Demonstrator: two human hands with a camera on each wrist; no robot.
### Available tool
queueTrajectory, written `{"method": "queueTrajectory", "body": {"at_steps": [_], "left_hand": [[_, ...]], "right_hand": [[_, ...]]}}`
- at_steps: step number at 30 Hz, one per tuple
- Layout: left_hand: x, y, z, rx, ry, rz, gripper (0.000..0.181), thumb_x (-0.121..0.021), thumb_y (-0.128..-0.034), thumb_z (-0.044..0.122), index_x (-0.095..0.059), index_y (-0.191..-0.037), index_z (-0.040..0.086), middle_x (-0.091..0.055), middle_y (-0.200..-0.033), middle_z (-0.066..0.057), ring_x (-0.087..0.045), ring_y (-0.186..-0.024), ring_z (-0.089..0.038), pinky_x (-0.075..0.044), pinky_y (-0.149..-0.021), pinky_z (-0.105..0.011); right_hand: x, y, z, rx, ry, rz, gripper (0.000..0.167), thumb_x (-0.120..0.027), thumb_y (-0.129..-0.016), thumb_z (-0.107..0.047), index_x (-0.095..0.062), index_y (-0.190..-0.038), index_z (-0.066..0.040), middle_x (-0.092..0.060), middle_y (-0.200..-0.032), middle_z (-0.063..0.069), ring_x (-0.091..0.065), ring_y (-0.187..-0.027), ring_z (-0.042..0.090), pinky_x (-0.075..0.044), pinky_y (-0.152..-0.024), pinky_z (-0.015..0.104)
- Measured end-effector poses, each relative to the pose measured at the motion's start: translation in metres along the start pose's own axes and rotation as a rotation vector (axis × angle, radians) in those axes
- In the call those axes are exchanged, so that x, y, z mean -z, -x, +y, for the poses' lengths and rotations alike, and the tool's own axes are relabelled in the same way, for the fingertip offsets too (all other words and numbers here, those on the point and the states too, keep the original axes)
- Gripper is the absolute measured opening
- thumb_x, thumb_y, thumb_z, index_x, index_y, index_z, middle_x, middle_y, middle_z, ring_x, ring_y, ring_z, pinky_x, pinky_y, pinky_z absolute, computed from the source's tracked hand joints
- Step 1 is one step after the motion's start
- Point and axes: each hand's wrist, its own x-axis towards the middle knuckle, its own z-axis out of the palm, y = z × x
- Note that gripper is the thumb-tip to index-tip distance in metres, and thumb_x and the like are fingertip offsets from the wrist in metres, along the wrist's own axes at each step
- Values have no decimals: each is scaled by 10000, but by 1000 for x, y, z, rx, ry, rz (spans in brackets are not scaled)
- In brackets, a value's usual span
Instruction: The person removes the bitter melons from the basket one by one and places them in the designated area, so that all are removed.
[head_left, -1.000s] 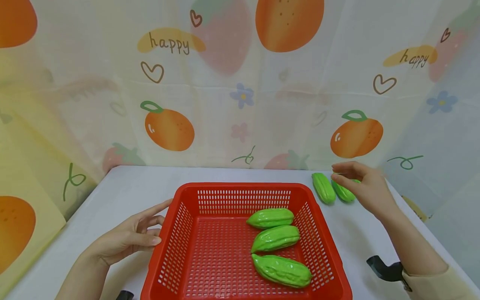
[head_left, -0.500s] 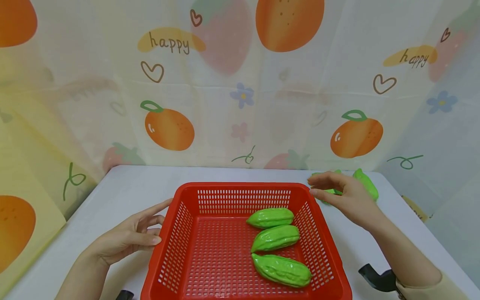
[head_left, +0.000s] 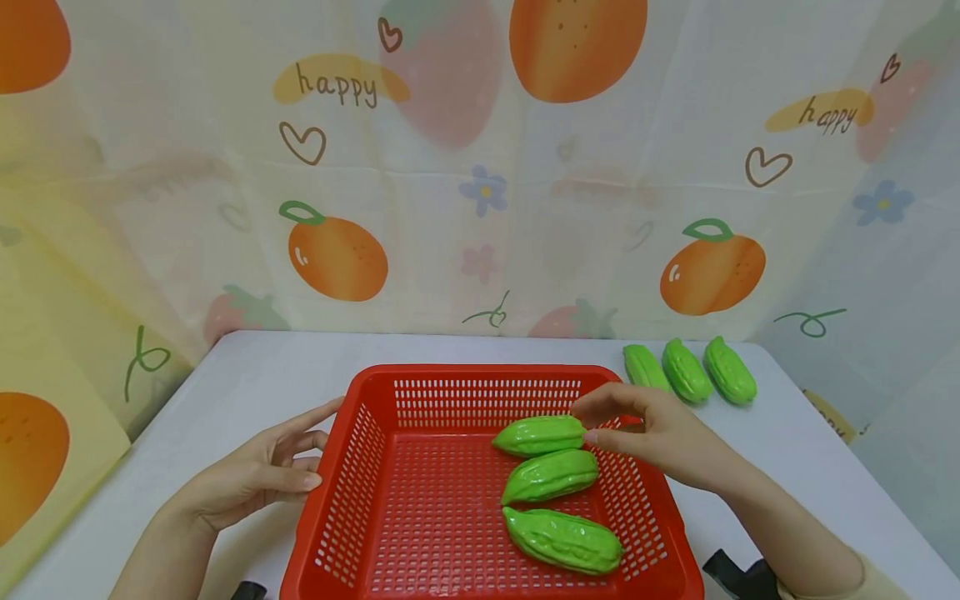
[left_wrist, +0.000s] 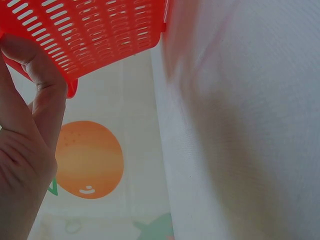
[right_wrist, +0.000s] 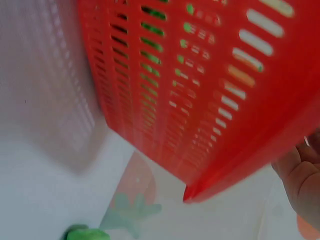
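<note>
A red plastic basket [head_left: 435, 517] with slotted walls stands on the table. Inside, three glossy green ridged fruits, like bitter melons, lie in a column at its right: a far one [head_left: 538, 435], a middle one [head_left: 553, 477] and a near one [head_left: 564, 542]. My left hand [head_left: 255, 467] rests its thumb and forefinger on the outer left rim, the other fingers loosely bent. My right hand [head_left: 652, 429] hovers over the right rim, thumb and fingers apart, fingertips at the far melon's right end. I cannot tell if they touch it. In the right wrist view, slots reveal green.
Three more green melons stand in a row at the table's back right: a left one [head_left: 645, 367], a middle one [head_left: 686, 371] and a right one [head_left: 730, 372]. The white table [head_left: 292, 358] ends at a fruit-printed curtain [head_left: 435, 233].
My right hand has moved left and nearer, from above the melons at the back right to over the basket's right rim. All three back melons now show. The left hand stays put.
</note>
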Motion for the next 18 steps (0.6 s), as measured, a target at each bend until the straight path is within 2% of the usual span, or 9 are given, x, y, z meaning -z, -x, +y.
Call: {"method": "queueTrajectory", "body": {"at_steps": [8,11,18], "left_hand": [[0,0,0,-5,0,-6,776,-467,-955,-84,-159,-1595,229,-573,-1166,28,-690,-937,-83,-594,-815,-269],[0,0,0,-5,-1,-8,778,-465,-955,-83,-155,-1595,231,-575,-1173,23,-694,-947,-92,-595,-817,-277],[2,-1,-2,-11,0,-15,775,-461,-955,-82,-153,-1596,227,-577,-1187,9,-700,-965,-110,-599,-826,-296]], "right_hand": [[-19,0,-3,-6,-28,-133,256,-697,-915,-326,-669,-1147,-221,-698,-1162,55,-654,-1068,106,-547,-861,240],[-24,1,-3,-5,-47,-175,281,-698,-914,-317,-669,-1159,-182,-707,-1155,65,-659,-1067,123,-536,-860,246],[-36,0,-1,-28,-87,-265,321,-699,-911,-329,-673,-1152,-118,-722,-1101,84,-664,-984,59,-541,-815,225]]}}
